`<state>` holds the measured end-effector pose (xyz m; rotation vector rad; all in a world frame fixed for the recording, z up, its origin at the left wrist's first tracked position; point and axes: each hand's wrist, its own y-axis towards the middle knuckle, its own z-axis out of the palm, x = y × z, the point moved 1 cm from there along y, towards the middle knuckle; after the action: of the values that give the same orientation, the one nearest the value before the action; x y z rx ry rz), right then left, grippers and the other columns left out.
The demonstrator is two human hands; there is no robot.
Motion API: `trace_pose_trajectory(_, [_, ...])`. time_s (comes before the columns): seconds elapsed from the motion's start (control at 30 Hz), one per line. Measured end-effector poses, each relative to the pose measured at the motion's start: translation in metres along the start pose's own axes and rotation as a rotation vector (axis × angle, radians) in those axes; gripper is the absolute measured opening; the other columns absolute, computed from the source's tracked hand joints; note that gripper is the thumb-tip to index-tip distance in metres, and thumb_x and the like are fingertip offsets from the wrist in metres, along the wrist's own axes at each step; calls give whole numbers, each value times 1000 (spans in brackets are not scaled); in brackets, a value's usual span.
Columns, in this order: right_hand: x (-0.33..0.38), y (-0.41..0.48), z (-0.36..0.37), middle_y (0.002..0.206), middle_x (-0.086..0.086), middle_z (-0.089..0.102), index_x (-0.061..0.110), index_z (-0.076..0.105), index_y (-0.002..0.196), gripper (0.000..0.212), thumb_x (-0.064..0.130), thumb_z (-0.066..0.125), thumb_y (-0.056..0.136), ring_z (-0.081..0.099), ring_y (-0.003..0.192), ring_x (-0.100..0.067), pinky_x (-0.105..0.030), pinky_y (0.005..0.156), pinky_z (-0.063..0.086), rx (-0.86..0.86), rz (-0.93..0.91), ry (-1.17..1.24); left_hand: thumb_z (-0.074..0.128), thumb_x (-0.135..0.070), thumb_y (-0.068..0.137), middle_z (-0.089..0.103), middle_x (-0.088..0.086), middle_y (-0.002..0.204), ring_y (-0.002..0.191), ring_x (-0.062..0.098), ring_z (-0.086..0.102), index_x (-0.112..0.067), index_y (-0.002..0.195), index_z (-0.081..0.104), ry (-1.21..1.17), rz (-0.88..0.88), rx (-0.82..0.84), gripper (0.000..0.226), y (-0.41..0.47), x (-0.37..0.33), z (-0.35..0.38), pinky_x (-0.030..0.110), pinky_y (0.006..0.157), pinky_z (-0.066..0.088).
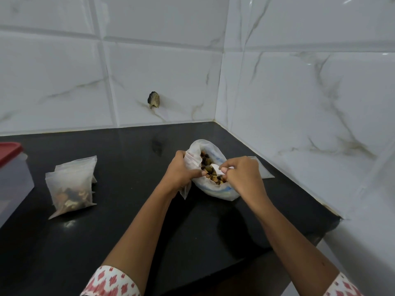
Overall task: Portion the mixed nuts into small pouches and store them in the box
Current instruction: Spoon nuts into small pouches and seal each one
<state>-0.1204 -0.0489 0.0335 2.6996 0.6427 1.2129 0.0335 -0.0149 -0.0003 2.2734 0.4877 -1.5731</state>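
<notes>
— Left grip (183, 169) first: what has it got?
— Its fingers are curled round the mouth of a small translucent plastic pouch (185, 190). It holds the pouch right against the rim of the large translucent plastic bag (215, 192).
— And the right grip (243, 176)?
— Thumb and fingertips pinch a small white scoop (215, 168). The scoop's bowl lies over the brown and dark mixed nuts (207, 162) inside the open bag.
— Where does the bag sit?
— On the glossy black table (128, 210), near the corner of the white marble-veined tiled wall (299, 92). A flat clear pouch (266, 170) lies on the table just behind the right grip.
— Any pouches filled?
— Over to the left, well apart from the bag, a filled translucent pouch (70, 189) stands with nuts showing through its lower half. A second pouch (81, 165) stands touching it from behind, with its contents mostly hidden.
— The box?
— A clear plastic box (15, 182) with a red lid (9, 151) on top is at the left edge, near the two pouches and partly out of view.
</notes>
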Motion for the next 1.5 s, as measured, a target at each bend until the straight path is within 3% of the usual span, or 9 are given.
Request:
trace_pose_trajectory(0.4, [-10,25,-3,65,-5,61,-5,66,103,21,3,54,88,49,47,-9,-14,43,38,95,518,296,75,-12,76,52,3,122,111,16,52,-22,114,38,-76,62,12,54,2,4,6,28,89,45])
trace_pose_trajectory(0.53, [-8,20,7,88,-22,69,-9,68,91,23,0,48,83,64,74,-28,-41,72,56,17,145,61,75,-12,76,52,7,123,111,17,53,-17,118,40,-52,117,1,54,3,3,9,28,88,46])
trace_pose_trajectory(0.67, [0,14,9,87,-15,70,2,73,86,27,2,46,86,65,77,-25,-40,75,56,-18,-21,-87,74,-13,77,50,8,126,113,18,52,-13,125,40,8,122,-5,60,5,2,7,27,87,44])
trace_pose_trajectory(0.83, [-2,14,9,93,-10,69,6,73,98,27,2,47,90,59,71,-16,-23,63,48,-14,3,2,76,-12,74,47,7,128,115,20,50,-15,125,40,10,86,-10,62,10,3,1,37,97,46])
trace_pose_trajectory(0.93, [-2,15,12,88,-11,70,7,73,93,27,2,48,89,64,76,-22,-31,68,55,6,21,33,76,-10,74,49,6,125,113,19,53,-21,117,41,-67,85,1,56,10,6,1,34,93,48])
trace_pose_trajectory(1.1, [-11,41,14,101,-15,67,0,67,102,21,5,52,87,64,86,-24,-27,64,48,115,319,149,76,-9,74,51,7,124,112,19,54,-22,118,42,-153,93,24,57,8,8,4,37,95,49])
trace_pose_trajectory(1.2, [-14,47,9,95,-13,68,-4,63,107,22,6,50,91,53,51,-7,-16,44,33,169,504,264,76,-11,75,50,7,126,113,19,53,-18,123,41,-100,96,18,60,9,8,3,35,96,48])
trace_pose_trajectory(1.4, [-24,43,4,65,-6,54,-9,60,110,25,3,46,93,39,45,-8,-16,47,31,229,531,423,76,-15,75,48,4,127,115,18,51,-17,128,40,-53,64,43,65,10,8,-1,36,98,46])
trace_pose_trajectory(1.5, [-21,39,9,68,-3,57,-7,66,101,23,2,50,88,48,58,-9,-20,58,41,131,327,368,76,-16,75,50,5,126,114,18,53,-19,124,41,-75,75,62,61,9,8,0,38,99,47])
